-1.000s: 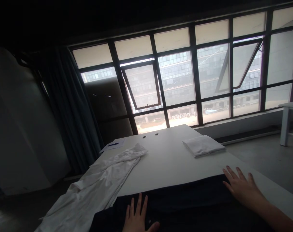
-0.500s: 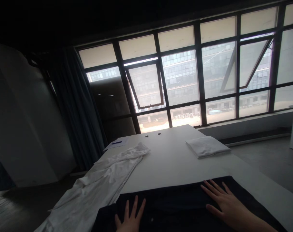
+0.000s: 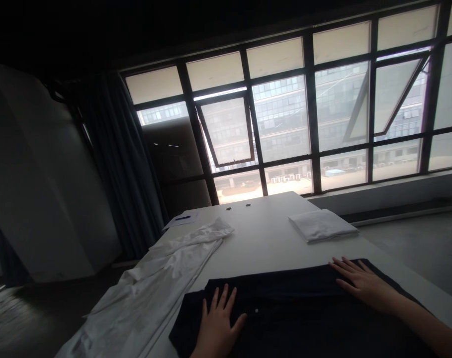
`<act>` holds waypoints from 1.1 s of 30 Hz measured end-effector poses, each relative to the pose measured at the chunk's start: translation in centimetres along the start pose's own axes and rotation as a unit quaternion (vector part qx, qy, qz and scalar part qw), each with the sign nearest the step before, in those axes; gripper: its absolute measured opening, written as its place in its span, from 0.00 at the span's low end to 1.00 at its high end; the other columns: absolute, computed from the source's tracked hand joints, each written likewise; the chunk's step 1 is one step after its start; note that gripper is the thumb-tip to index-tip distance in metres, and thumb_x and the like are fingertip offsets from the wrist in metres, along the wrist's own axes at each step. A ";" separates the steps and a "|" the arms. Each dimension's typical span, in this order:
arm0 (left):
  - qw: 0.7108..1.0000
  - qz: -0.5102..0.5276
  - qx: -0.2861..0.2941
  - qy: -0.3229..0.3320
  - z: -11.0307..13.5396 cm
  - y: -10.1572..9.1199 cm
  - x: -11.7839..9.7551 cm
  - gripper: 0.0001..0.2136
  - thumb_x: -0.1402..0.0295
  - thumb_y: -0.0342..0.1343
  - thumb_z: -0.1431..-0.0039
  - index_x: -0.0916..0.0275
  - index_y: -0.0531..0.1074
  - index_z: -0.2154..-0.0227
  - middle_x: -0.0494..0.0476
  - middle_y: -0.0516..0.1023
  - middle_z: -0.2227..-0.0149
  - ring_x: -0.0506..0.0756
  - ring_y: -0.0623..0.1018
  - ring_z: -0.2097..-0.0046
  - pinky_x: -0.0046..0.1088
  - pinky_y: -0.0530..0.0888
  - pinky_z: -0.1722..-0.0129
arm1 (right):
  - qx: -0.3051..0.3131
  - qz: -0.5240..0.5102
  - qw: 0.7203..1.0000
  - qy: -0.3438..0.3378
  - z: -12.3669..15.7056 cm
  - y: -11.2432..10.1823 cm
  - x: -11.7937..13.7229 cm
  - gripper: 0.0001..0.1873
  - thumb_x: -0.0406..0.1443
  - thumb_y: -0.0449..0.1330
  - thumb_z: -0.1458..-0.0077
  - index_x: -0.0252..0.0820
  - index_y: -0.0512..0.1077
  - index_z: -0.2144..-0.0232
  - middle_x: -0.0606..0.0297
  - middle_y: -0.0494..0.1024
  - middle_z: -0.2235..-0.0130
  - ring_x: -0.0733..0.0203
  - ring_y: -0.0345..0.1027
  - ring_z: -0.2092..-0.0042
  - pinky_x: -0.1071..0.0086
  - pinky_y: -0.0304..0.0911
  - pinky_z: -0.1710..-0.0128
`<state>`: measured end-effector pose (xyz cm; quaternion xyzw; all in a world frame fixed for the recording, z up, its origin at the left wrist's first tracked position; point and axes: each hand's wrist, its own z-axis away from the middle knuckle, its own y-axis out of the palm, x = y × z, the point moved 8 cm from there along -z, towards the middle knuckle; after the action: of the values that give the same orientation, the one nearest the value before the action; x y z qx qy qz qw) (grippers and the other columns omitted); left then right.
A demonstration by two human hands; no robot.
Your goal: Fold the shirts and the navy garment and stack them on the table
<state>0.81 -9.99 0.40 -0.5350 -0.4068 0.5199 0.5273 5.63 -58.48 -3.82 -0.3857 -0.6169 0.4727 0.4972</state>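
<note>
A dark navy or black garment (image 3: 296, 313) lies spread at the near end of the white table, its lower part cut off by the frame. One small pale dot, perhaps a button, shows on it. My left hand (image 3: 220, 318) rests palm down on its left part, fingers spread. Near the far right corner of the cloth, my right hand (image 3: 363, 281) also lies flat with the fingers apart. Neither hand grips the fabric.
Along the left of the white table (image 3: 259, 238) lies a crumpled white garment (image 3: 154, 288). A folded white cloth (image 3: 322, 225) sits toward the right edge. Paper with a blue pen (image 3: 183, 218) is at the far left. Windows and a dark curtain (image 3: 125, 169) stand beyond.
Both hands and the dark garment appear farther forward and to the right in view. More of the garment and of my left hand now shows. The white cloths stay in place.
</note>
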 end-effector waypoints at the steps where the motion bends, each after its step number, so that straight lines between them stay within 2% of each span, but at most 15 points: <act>1: 1.000 -0.004 0.003 -0.011 0.0 0.0 0.5 0.37 0.41 0.44 0.36 0.49 0.49 0.28 0.53 0.42 0.25 0.69 0.44 0.26 0.66 0.42 0.32 | -0.010 0.002 1.000 0.006 0.0 0.1 -0.4 0.37 0.62 0.45 0.36 0.58 0.56 0.31 0.67 0.51 0.28 0.43 0.39 0.27 0.39 0.37 0.29; 5: 0.999 -0.008 0.011 -0.033 0.0 -0.2 2.1 0.37 0.41 0.40 0.35 0.53 0.49 0.28 0.56 0.42 0.26 0.69 0.45 0.26 0.67 0.43 0.33 | -0.040 0.031 0.996 0.072 0.7 1.2 -3.2 0.39 0.62 0.46 0.38 0.56 0.59 0.32 0.62 0.54 0.28 0.38 0.41 0.28 0.32 0.37 0.32; 9: 0.999 -0.016 -0.001 -0.036 -0.3 0.1 2.8 0.38 0.39 0.38 0.35 0.52 0.49 0.28 0.57 0.41 0.25 0.68 0.44 0.26 0.66 0.43 0.32 | -0.049 0.094 0.985 0.138 1.8 1.8 -5.2 0.37 0.54 0.48 0.39 0.51 0.61 0.32 0.58 0.52 0.28 0.29 0.38 0.28 0.21 0.34 0.37; 11: 0.999 -0.021 -0.009 -0.046 -0.7 0.4 3.0 0.38 0.37 0.37 0.35 0.51 0.49 0.28 0.57 0.41 0.25 0.69 0.43 0.26 0.67 0.42 0.32 | -0.061 0.109 0.983 0.135 2.0 1.6 -4.0 0.37 0.52 0.47 0.39 0.50 0.60 0.31 0.58 0.50 0.27 0.29 0.34 0.28 0.21 0.31 0.37; 13: 0.998 -0.026 -0.017 -0.056 -1.0 0.7 3.3 0.38 0.36 0.37 0.36 0.49 0.49 0.28 0.56 0.41 0.25 0.69 0.42 0.26 0.67 0.42 0.33 | -0.059 0.084 0.988 0.116 1.9 1.6 -1.8 0.37 0.55 0.46 0.38 0.53 0.57 0.30 0.62 0.46 0.26 0.31 0.31 0.27 0.22 0.31 0.36; 16: 0.997 -0.030 -0.027 -0.067 -1.4 0.8 3.8 0.38 0.36 0.37 0.36 0.48 0.49 0.29 0.55 0.42 0.25 0.71 0.42 0.26 0.67 0.43 0.33 | -0.029 0.025 0.994 0.098 1.5 2.2 1.1 0.39 0.61 0.42 0.37 0.59 0.52 0.29 0.66 0.45 0.26 0.33 0.33 0.27 0.21 0.34 0.37; 18: 0.997 -0.032 -0.031 -0.069 -1.6 0.7 4.3 0.40 0.35 0.37 0.37 0.50 0.49 0.28 0.56 0.43 0.25 0.71 0.43 0.26 0.66 0.44 0.33 | -0.007 0.009 0.996 0.084 1.4 2.7 1.4 0.39 0.63 0.41 0.37 0.61 0.51 0.29 0.67 0.46 0.27 0.34 0.34 0.27 0.22 0.32 0.36; 22: 0.995 -0.037 -0.018 -0.092 -1.1 0.7 6.2 0.41 0.34 0.38 0.38 0.50 0.46 0.28 0.56 0.40 0.25 0.72 0.42 0.26 0.70 0.46 0.35 | -0.018 0.021 0.997 0.068 1.9 2.9 -1.5 0.37 0.60 0.44 0.37 0.60 0.54 0.30 0.66 0.48 0.27 0.35 0.36 0.28 0.29 0.36 0.33; 24: 0.992 -0.043 -0.008 -0.119 -0.6 0.7 7.6 0.41 0.34 0.38 0.38 0.49 0.44 0.28 0.55 0.37 0.25 0.75 0.42 0.26 0.74 0.49 0.38 | -0.030 0.042 0.996 0.078 2.0 2.8 -3.1 0.35 0.56 0.45 0.37 0.58 0.58 0.31 0.64 0.49 0.27 0.32 0.38 0.28 0.26 0.38 0.35; 26: 0.987 -0.054 -0.001 -0.151 0.0 0.4 8.9 0.41 0.35 0.39 0.38 0.48 0.44 0.28 0.56 0.35 0.25 0.77 0.44 0.27 0.76 0.53 0.40 | -0.041 0.077 0.991 0.104 2.0 2.6 -3.7 0.34 0.52 0.46 0.38 0.56 0.61 0.32 0.62 0.51 0.28 0.28 0.39 0.29 0.21 0.37 0.38; 28: 0.979 -0.082 -0.012 -0.188 0.6 -0.4 9.6 0.42 0.36 0.43 0.39 0.52 0.46 0.28 0.63 0.39 0.25 0.80 0.49 0.28 0.77 0.55 0.42 | -0.062 0.121 0.984 0.114 1.7 2.0 -2.3 0.34 0.49 0.48 0.39 0.52 0.63 0.33 0.59 0.53 0.28 0.26 0.39 0.29 0.19 0.32 0.39; 30: 0.973 -0.119 -0.059 -0.187 0.9 -1.7 8.6 0.41 0.40 0.48 0.37 0.60 0.52 0.29 0.70 0.45 0.26 0.79 0.50 0.28 0.74 0.53 0.38 | -0.085 0.142 0.983 0.082 1.1 1.3 1.3 0.33 0.46 0.49 0.39 0.49 0.64 0.33 0.57 0.54 0.29 0.27 0.39 0.28 0.21 0.30 0.37; 31: 0.975 -0.128 -0.088 -0.157 0.8 -2.2 7.2 0.38 0.43 0.48 0.35 0.62 0.55 0.29 0.71 0.48 0.27 0.77 0.50 0.28 0.70 0.52 0.35 | -0.090 0.134 0.985 0.053 0.7 1.1 3.8 0.33 0.45 0.49 0.38 0.48 0.64 0.33 0.57 0.55 0.29 0.30 0.40 0.28 0.24 0.30 0.35; 33: 0.986 -0.111 -0.122 -0.026 0.2 -2.1 2.8 0.31 0.49 0.44 0.30 0.59 0.56 0.30 0.63 0.49 0.26 0.69 0.49 0.27 0.59 0.51 0.30 | -0.075 0.079 0.994 -0.006 0.1 1.1 9.3 0.31 0.45 0.46 0.35 0.49 0.63 0.32 0.59 0.56 0.29 0.35 0.43 0.28 0.28 0.34 0.33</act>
<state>1.17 -6.99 2.10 -0.5331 -0.5376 0.4181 0.5021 3.65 -49.43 -2.61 -0.4669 -0.6210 0.4654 0.4241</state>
